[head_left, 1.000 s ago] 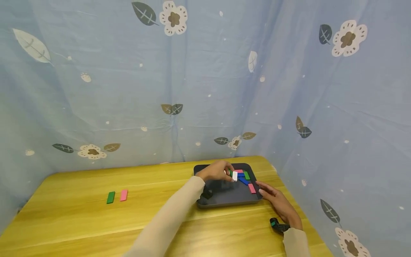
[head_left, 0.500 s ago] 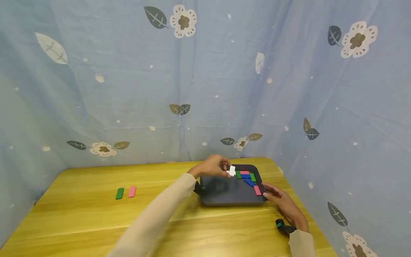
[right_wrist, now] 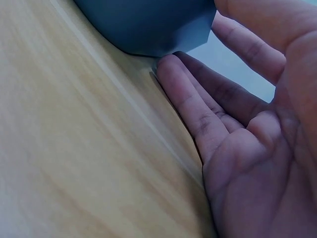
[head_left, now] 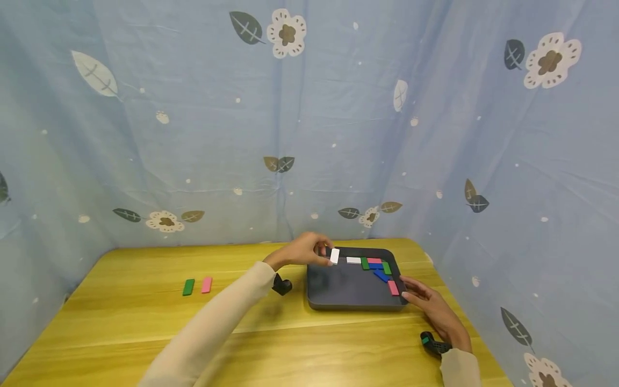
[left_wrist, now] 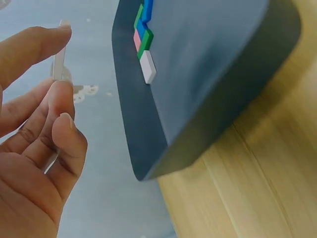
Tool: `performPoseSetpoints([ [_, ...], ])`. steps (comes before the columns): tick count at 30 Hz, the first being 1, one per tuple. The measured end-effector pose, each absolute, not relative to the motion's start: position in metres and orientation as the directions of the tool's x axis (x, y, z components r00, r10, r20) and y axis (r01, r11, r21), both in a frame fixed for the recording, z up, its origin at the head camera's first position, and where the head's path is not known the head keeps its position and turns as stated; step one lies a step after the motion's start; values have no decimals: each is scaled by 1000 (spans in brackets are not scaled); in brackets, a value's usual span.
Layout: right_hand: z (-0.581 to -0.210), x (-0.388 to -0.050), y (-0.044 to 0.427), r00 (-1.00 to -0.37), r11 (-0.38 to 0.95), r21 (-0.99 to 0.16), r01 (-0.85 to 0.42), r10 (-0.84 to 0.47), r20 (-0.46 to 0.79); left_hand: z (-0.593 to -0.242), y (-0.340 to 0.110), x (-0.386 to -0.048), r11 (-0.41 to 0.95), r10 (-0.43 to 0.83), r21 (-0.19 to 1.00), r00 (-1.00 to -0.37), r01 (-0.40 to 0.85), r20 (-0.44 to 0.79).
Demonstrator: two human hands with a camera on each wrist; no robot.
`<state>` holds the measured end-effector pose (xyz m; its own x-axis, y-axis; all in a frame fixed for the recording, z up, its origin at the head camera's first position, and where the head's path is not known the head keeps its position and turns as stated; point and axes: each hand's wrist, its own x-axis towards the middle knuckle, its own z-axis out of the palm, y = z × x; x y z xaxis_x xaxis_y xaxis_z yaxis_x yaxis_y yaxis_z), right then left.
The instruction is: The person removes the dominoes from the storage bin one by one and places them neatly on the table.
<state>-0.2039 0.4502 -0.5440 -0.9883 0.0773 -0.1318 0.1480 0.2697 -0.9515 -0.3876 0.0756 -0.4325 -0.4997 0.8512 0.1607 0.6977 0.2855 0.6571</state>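
Observation:
My left hand pinches a small white tile between thumb and fingertips, above the back left part of a dark grey tray. In the left wrist view the held white tile appears edge-on, clear of the tray. Along the tray's back wall lies another white tile, beside a green tile, a pink tile and a blue tile. My right hand rests at the tray's right wall, fingers extended; in the right wrist view its fingertips touch the tray's underside corner.
A green tile and a pink tile lie apart on the wooden table, left of the tray. A flower-patterned curtain hangs behind the table and along its right side.
My left hand has moved left and up with the white tile, uncovering the white tile beside the green one. My right hand stays at the tray. The head view has shifted slightly left.

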Motion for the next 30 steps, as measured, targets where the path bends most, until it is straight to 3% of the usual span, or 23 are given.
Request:
performPoseSetpoints([
  [16, -545, -204, 451, -987, 272, -949, 158, 83, -140, -437, 16, -387, 292, 822, 668, -536, 685, 190],
  [30, -541, -202, 449, -988, 280, -948, 149, 69, -135, -445, -34, -382, 356, 767, 673, -614, 649, 187],
])
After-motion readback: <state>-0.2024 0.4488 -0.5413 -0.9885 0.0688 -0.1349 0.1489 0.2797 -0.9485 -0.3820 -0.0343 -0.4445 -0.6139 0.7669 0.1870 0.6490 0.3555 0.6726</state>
